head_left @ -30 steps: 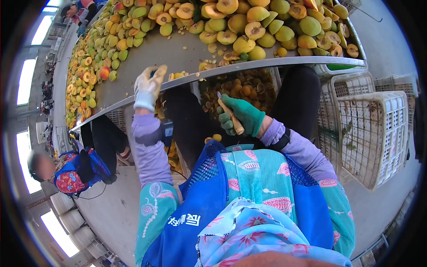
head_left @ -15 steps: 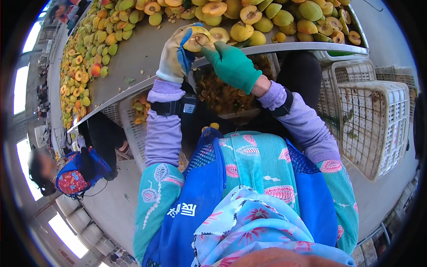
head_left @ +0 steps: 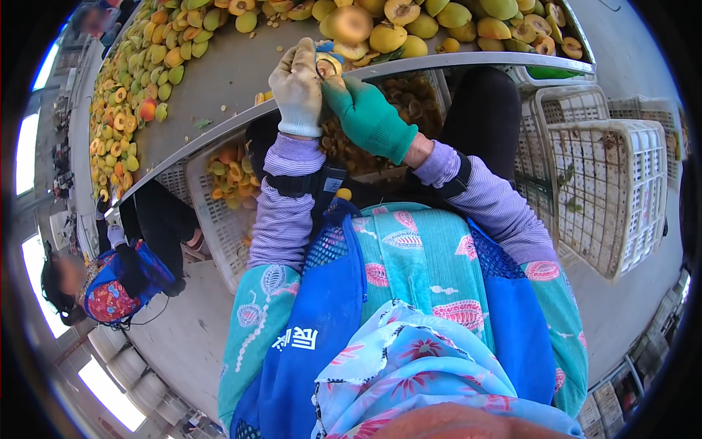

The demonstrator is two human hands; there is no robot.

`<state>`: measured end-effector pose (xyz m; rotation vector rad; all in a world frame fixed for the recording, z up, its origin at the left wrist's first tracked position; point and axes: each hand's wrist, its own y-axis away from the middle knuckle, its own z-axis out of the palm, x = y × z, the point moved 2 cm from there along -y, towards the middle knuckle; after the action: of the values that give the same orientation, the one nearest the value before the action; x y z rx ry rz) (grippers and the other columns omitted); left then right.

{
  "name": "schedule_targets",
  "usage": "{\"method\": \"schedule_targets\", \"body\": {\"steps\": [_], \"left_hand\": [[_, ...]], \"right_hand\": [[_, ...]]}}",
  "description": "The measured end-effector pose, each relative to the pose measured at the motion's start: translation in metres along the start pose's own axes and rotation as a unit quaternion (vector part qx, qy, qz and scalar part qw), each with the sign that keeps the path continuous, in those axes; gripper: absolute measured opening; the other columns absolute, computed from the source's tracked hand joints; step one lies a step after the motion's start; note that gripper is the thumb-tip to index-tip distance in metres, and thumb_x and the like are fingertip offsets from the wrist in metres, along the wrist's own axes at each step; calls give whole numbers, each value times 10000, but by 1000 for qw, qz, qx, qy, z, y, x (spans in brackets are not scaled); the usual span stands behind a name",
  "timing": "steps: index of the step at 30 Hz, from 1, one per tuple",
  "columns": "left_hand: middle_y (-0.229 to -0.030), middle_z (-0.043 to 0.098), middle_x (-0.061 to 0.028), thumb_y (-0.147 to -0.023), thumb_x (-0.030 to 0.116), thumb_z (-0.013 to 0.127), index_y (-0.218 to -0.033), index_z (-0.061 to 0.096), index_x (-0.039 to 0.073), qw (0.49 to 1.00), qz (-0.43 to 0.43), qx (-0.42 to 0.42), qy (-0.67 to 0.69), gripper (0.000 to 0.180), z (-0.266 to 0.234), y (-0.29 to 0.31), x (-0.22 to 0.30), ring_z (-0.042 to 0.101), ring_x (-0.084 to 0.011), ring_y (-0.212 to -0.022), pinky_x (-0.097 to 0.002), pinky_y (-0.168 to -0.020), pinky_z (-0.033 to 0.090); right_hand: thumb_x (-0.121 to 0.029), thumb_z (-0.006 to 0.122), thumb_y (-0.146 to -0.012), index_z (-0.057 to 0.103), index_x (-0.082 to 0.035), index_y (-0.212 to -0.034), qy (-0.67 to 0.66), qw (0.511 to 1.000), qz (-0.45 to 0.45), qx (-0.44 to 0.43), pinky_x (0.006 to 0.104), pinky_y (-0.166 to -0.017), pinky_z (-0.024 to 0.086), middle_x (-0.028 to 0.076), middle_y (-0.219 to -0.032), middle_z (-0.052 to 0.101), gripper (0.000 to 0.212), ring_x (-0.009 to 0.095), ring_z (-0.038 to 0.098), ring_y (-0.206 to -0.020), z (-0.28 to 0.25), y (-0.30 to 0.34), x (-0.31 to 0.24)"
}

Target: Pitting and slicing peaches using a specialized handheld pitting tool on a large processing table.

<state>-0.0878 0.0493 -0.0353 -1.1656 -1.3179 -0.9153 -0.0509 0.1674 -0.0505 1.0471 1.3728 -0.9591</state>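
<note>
Above the near rim of the grey tabletop [head_left: 219,80], the left hand [head_left: 297,88], in a pale glove, is clamping its fingers on a halved yellow fruit [head_left: 328,67], wrapping it from the left and far sides. From the near right, the right hand [head_left: 373,117], in a green glove, is resting its thumb side against the fruit's near edge; its other fingers are mostly hiding underneath, so how tightly they are closing, and on what, is staying unclear. The cut face is pointing up toward the person, and the outline is looking nearly round, giving no sure long axis. Just beyond the hands, a fruit pile [head_left: 420,25] is covering part of the tabletop, while a white crate [head_left: 610,197] is standing off to the right
</note>
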Motion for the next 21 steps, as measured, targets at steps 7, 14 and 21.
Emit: {"method": "schedule_targets", "body": {"steps": [7,14,21], "left_hand": [[-997,632,-160,-904,150,527,-1091,557,-105,981,56,-147,-111,317,-6,-3,0,637,-189,-832,-287,-728,536],[-832,645,-134,-908,190,541,-944,597,-55,995,-75,-2,70,254,12,1,-1,614,-152,-645,-267,-585,524],[-796,644,-158,-930,242,518,-965,583,-42,971,-119,-148,146,293,6,-15,-9,629,-220,-606,-318,-545,546]], "right_hand": [[-414,415,-940,548,45,-928,16,1000,-12,21,387,-620,475,208,-724,606,478,278,619,-662,5,10,17],[-459,416,-933,547,-6,-849,-208,966,145,-58,284,-446,431,67,-616,553,479,154,546,-503,4,12,-3],[-491,392,-935,485,-143,-783,-621,716,247,-203,242,-396,349,-42,-540,428,391,95,389,-416,12,17,-7]]}}
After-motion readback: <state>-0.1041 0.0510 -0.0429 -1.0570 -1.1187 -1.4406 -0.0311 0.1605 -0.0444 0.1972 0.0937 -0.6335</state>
